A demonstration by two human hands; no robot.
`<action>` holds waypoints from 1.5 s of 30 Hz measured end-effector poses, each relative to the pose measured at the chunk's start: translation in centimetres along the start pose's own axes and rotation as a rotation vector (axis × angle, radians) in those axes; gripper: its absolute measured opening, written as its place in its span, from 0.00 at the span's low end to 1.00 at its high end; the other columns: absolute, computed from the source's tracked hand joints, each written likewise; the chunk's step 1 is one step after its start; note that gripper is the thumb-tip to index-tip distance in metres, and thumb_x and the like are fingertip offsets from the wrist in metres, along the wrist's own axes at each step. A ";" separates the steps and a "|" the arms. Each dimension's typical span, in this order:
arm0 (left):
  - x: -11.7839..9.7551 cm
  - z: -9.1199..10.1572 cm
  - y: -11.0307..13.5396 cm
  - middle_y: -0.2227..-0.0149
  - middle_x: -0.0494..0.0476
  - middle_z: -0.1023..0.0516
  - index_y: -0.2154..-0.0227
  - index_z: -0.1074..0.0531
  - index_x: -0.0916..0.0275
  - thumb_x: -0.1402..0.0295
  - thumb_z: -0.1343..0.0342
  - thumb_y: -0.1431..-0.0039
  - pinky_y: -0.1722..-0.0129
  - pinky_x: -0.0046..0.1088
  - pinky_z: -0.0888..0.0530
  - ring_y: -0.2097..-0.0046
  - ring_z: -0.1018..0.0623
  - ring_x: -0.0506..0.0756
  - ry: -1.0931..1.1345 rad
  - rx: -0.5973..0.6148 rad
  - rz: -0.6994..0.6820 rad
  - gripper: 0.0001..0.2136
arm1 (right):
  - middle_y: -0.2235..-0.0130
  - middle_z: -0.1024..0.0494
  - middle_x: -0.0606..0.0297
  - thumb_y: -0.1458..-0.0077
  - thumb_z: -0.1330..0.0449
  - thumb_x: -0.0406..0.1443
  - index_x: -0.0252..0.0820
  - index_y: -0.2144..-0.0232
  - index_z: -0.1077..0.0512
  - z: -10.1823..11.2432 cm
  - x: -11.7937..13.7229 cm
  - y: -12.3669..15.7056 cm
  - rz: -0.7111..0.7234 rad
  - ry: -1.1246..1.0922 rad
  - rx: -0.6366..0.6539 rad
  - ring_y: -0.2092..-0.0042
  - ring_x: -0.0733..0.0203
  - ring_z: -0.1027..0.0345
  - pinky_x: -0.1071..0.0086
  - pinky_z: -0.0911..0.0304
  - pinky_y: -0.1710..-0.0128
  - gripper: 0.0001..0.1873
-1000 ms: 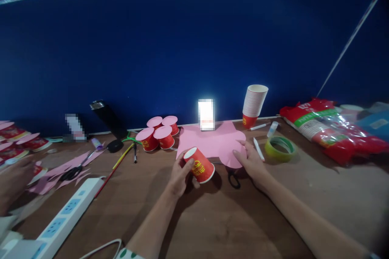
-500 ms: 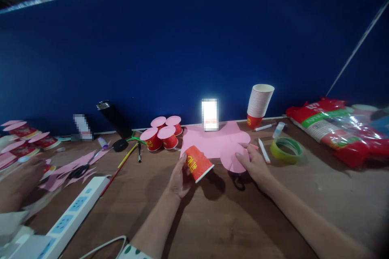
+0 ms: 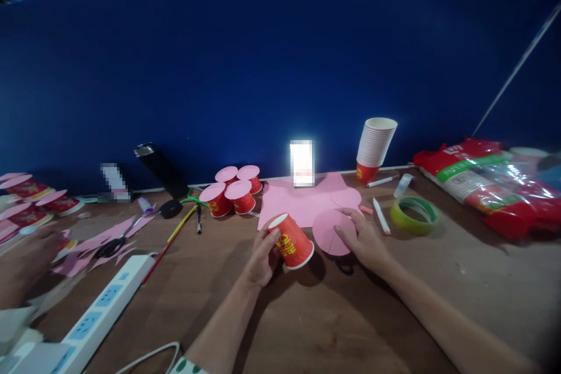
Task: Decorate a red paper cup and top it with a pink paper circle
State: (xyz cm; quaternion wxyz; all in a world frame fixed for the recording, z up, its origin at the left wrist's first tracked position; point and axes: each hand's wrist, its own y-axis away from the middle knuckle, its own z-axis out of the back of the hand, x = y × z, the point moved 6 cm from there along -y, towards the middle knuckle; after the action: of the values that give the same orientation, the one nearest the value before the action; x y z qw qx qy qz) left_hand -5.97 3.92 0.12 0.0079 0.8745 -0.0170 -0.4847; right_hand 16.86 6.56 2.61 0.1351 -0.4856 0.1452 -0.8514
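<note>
My left hand [image 3: 262,256] is wrapped round a red paper cup [image 3: 293,240], held tilted above the brown table [image 3: 315,327]. My right hand [image 3: 366,241] rests its fingers on a pink paper disc [image 3: 329,233] just right of the cup. Black scissors [image 3: 346,266] lie partly hidden under the disc and my right hand. A pink paper sheet [image 3: 302,203] lies behind them, below a bright phone screen [image 3: 301,163].
Several upturned red cups with pink lids [image 3: 231,190] stand at centre left. A cup stack [image 3: 373,147], tape roll [image 3: 414,214], pens and a red cup package [image 3: 486,181] lie right. A power strip [image 3: 94,315], scissors [image 3: 114,241], pink scraps and another person's hand [image 3: 21,263] are left.
The pink disc has come away from the sheet and slid toward me under my right hand. The cup in my left hand has tipped, its base swinging round.
</note>
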 end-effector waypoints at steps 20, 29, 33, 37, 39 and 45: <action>-3.5 -1.1 1.7 0.42 0.68 0.34 0.41 0.43 0.61 0.67 0.41 0.48 0.45 0.45 0.30 0.43 0.31 0.62 -1.002 -0.080 -0.695 0.31 | 0.54 0.23 0.54 0.48 0.42 0.46 0.39 0.54 0.32 -0.6 -1.8 0.0 -0.192 -0.270 0.006 0.55 0.51 0.28 0.59 0.33 0.55 0.23; -2.1 -7.7 5.5 0.58 0.62 0.24 0.51 0.28 0.56 0.73 0.45 0.43 0.52 0.36 0.27 0.54 0.25 0.58 -1.293 0.196 -0.944 0.17 | 0.57 0.22 0.56 0.51 0.40 0.46 0.40 0.56 0.31 -0.5 -1.8 0.0 -0.302 -0.429 -0.007 0.58 0.52 0.27 0.63 0.32 0.62 0.22; 1.0 -8.5 3.8 0.69 0.60 0.22 0.52 0.25 0.56 0.68 0.46 0.41 0.59 0.33 0.27 0.64 0.24 0.57 -1.336 0.291 -0.775 0.14 | 0.56 0.22 0.57 0.48 0.43 0.46 0.40 0.56 0.28 0.1 -2.3 -0.4 -0.257 -0.349 -0.063 0.55 0.51 0.28 0.61 0.32 0.58 0.20; 2.9 -8.7 2.3 0.73 0.57 0.22 0.46 0.30 0.57 0.66 0.46 0.41 0.65 0.29 0.27 0.69 0.24 0.55 -1.252 0.270 -0.708 0.19 | 0.59 0.21 0.56 0.48 0.44 0.46 0.38 0.56 0.28 0.2 -3.3 -0.8 -0.244 -0.347 -0.104 0.58 0.52 0.27 0.62 0.31 0.61 0.21; 3.8 -9.0 2.2 0.73 0.56 0.21 0.42 0.36 0.58 0.67 0.49 0.39 0.67 0.29 0.27 0.71 0.24 0.55 -1.282 0.287 -0.683 0.22 | 0.61 0.21 0.56 0.48 0.45 0.46 0.38 0.57 0.27 0.1 -3.6 -0.9 -0.240 -0.347 -0.101 0.61 0.52 0.26 0.62 0.31 0.64 0.21; 4.8 -8.8 2.8 0.68 0.59 0.19 0.39 0.41 0.60 0.68 0.52 0.38 0.68 0.32 0.26 0.70 0.22 0.56 -1.347 0.280 -0.657 0.24 | 0.63 0.20 0.58 0.48 0.42 0.45 0.39 0.58 0.25 -0.1 -3.7 -0.7 -0.217 -0.293 -0.061 0.62 0.52 0.26 0.62 0.31 0.63 0.20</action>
State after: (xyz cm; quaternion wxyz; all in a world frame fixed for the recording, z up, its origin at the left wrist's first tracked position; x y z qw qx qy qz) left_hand 4.03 0.93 0.79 -0.2597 0.3426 0.1815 -0.8844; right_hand 18.50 8.62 -0.08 0.0477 -0.6211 0.0964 -0.7763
